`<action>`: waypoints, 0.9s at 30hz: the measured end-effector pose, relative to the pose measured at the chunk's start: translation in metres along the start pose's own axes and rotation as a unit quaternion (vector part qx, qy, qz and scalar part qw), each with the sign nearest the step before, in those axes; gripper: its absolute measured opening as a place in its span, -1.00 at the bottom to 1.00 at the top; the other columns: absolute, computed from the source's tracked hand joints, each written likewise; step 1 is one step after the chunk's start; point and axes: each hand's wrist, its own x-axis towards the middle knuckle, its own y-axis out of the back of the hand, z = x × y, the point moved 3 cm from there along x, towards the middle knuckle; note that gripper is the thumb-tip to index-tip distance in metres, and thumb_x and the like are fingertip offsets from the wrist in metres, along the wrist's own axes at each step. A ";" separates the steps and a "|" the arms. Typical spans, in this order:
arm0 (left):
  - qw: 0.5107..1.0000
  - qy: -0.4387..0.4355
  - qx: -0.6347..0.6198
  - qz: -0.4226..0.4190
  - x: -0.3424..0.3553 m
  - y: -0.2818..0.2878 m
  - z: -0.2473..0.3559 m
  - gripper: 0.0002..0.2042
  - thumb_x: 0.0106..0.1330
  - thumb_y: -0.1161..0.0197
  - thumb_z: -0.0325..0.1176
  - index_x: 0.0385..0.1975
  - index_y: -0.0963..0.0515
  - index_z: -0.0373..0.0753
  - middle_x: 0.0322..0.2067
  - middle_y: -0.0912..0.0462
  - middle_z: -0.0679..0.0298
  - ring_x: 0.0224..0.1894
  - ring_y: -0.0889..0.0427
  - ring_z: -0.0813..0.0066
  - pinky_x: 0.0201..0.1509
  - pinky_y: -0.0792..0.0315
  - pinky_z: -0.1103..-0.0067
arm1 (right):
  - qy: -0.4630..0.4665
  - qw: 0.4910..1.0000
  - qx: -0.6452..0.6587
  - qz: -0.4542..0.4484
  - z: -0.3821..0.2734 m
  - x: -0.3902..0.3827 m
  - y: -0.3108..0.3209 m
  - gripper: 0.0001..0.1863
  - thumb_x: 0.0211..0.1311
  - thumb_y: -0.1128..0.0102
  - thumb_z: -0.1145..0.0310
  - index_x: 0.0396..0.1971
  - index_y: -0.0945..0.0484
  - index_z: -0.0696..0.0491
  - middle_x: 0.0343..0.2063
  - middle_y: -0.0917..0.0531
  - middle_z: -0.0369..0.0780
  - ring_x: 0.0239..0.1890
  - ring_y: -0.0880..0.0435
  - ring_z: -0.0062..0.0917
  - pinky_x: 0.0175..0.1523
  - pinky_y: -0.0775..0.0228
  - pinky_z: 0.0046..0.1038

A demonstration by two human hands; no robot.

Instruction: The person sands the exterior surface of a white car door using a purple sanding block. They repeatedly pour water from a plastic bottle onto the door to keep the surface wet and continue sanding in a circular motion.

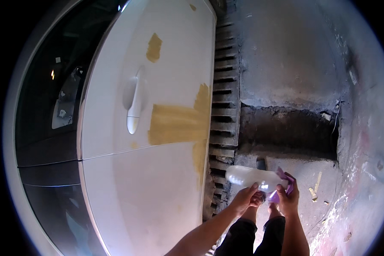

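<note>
Low in the view, my left hand (247, 198) grips a translucent white plastic bottle (243, 175) from below, thumb on its side. My right hand (289, 198) is closed on a purple sheet (281, 173) at the bottle's right end, with the thumb against the bottle. To the left is a white car door (145, 179) with yellowish-tan patches (175, 123) and a white handle (134, 102). The bottle is held beside the door's edge, above the concrete floor.
A metal drain grate (224, 85) runs along the car. Right of it are a concrete slab (290, 51), a dark recessed pit (286, 132) and pale scraps (313, 194) on the floor. My legs and feet show below my hands. Dark car windows fill the left.
</note>
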 end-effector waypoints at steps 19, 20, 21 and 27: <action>0.485 -0.257 0.605 0.577 -0.136 0.066 0.435 -0.38 0.11 -0.31 -0.11 0.11 -0.39 -0.38 -0.04 -0.60 -0.13 0.05 -0.55 -0.10 0.16 -0.41 0.24 | 0.070 0.932 -0.353 0.029 -0.011 -0.018 0.139 -0.41 -0.07 -0.38 0.48 0.07 -0.45 0.10 -0.18 -0.65 -0.03 -0.16 -0.66 -0.08 -0.09 -0.54 -0.22; 0.484 -0.271 0.591 0.586 -0.133 0.053 0.433 -0.37 0.08 -0.29 -0.04 0.06 -0.43 -0.39 -0.06 -0.61 -0.11 0.06 -0.55 -0.08 0.14 -0.41 0.23 | 0.061 0.933 -0.353 0.026 -0.001 -0.019 0.148 -0.41 -0.07 -0.37 0.48 0.07 -0.45 0.09 -0.18 -0.66 -0.03 -0.16 -0.66 -0.08 -0.09 -0.54 -0.22; 0.478 -0.270 0.588 0.594 -0.133 0.046 0.430 -0.37 0.08 -0.28 -0.02 0.04 -0.44 -0.40 -0.06 -0.61 -0.11 0.06 -0.55 -0.07 0.14 -0.41 0.23 | 0.052 0.934 -0.353 0.022 0.006 -0.016 0.156 -0.41 -0.07 -0.37 0.48 0.07 -0.45 0.09 -0.18 -0.66 -0.04 -0.16 -0.66 -0.09 -0.09 -0.55 -0.22; 0.458 -0.247 0.597 0.610 -0.111 -0.060 0.394 -0.26 0.09 -0.26 0.10 0.10 -0.38 -0.45 -0.01 -0.58 -0.14 0.09 -0.52 -0.08 0.18 -0.37 0.24 | 0.097 0.933 -0.346 -0.004 0.017 -0.001 0.190 -0.45 -0.01 -0.30 0.47 0.09 -0.48 0.05 -0.25 -0.66 -0.07 -0.27 -0.66 -0.10 -0.16 -0.54 -0.19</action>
